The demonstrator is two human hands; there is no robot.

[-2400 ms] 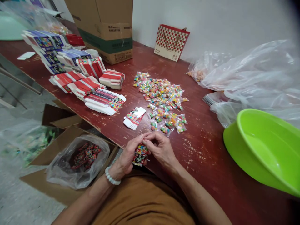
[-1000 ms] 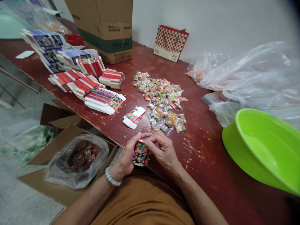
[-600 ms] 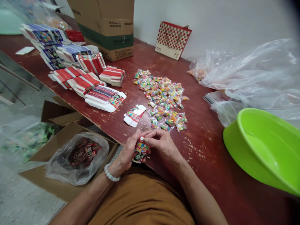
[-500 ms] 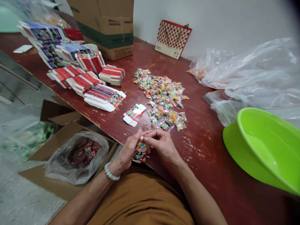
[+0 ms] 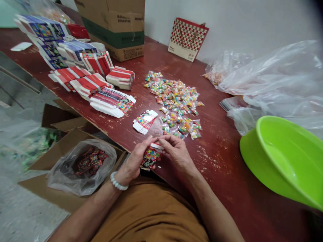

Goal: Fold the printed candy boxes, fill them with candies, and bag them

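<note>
In the head view, the left hand's (image 5: pixel 136 158) fingers are closed around a small printed carton (image 5: pixel 150 156) at the counter's (image 5: pixel 217 148) near edge, while the right hand's (image 5: pixel 176 149) thumb and fingers pinch its top, whose white flap shows, so this one seems not quite closed. Red-black packs (image 5: pixel 92 161) already lying in the limp, translucent bag (image 5: pixel 60 174) below look finished; much appears left, with thin, glossy flat cartons (image 5: pixel 146 121) fanned beside a heap of crinkly, pillow-shaped candy sachets (image 5: pixel 176 95) on the scuffed, reddish-brown surface.
</note>
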